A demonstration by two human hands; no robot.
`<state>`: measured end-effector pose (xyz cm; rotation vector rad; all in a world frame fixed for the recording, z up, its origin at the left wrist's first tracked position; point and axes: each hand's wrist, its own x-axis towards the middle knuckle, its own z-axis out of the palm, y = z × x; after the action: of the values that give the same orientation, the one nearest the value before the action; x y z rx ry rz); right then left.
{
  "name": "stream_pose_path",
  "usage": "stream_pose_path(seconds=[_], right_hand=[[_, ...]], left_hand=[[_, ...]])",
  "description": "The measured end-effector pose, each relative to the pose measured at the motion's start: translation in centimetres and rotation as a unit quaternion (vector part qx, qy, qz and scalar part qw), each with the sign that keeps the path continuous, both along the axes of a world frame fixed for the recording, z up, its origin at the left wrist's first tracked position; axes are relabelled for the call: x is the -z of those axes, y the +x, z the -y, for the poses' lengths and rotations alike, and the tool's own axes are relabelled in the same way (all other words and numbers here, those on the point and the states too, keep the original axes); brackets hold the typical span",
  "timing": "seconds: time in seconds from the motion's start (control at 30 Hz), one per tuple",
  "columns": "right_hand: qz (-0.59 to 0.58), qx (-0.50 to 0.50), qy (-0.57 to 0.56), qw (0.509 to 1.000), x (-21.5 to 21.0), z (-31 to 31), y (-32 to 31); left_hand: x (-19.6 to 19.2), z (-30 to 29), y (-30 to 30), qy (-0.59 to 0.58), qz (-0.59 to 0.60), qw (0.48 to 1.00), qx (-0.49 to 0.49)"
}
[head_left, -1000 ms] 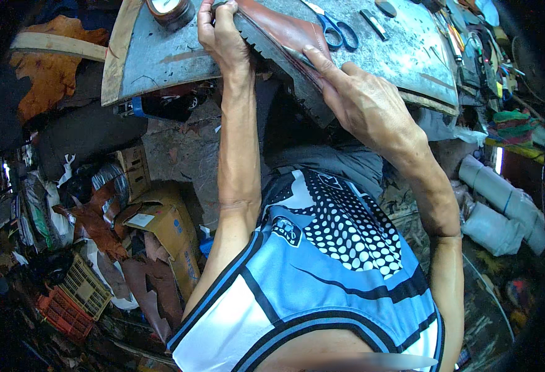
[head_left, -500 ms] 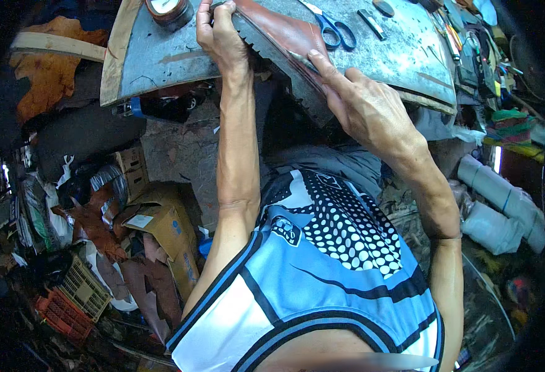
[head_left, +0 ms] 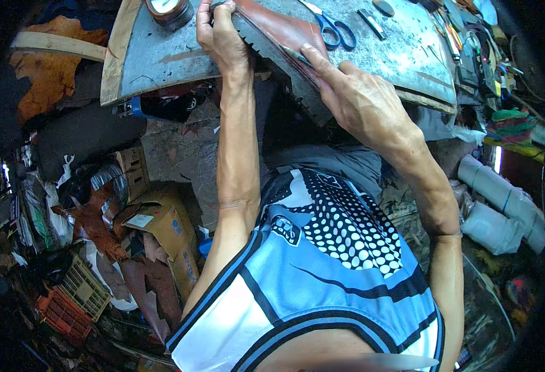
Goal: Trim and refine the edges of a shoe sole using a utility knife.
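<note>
A brown leather piece [head_left: 282, 26] with a stitched edge lies across the worktable, its dark, notched margin overhanging the near edge. My left hand [head_left: 224, 46] is closed on the far left end of this piece, with the fingertips cut off by the top of the picture. My right hand [head_left: 365, 105] is wrapped round a thin, grey knife-like tool [head_left: 297, 57], most of it hidden in the palm. Its forefinger presses along the tool, whose tip touches the leather near the margin. Just beyond lie scissors [head_left: 336, 32] with blue handles.
The grey-topped worktable [head_left: 155, 59] holds a round dark container [head_left: 170, 13] at left and a small metal bar [head_left: 372, 23]. Tools and scraps crowd its right end. A cardboard box [head_left: 170, 232], leather scraps [head_left: 102, 220], crates [head_left: 68, 313] and clear plastic rolls [head_left: 502, 198] lie around me.
My right hand and the tool have slid a little up and left along the leather's edge. My left hand stays in place on the leather.
</note>
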<state>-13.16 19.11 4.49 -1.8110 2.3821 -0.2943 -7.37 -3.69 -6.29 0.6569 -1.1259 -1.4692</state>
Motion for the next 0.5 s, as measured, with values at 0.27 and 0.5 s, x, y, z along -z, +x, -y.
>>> stream_pose_path(seconds=[0.27, 0.5], right_hand=[[-0.001, -0.008, 0.003, 1.0, -0.08, -0.41, 0.18], [0.031, 0.009, -0.045, 0.998, -0.31, -0.55, -0.16]], left_hand=[[-0.42, -0.04, 0.02, 0.003, 0.007, 1.0, -0.004], [-0.42, -0.04, 0.1, 0.006, 0.004, 1.0, -0.005]])
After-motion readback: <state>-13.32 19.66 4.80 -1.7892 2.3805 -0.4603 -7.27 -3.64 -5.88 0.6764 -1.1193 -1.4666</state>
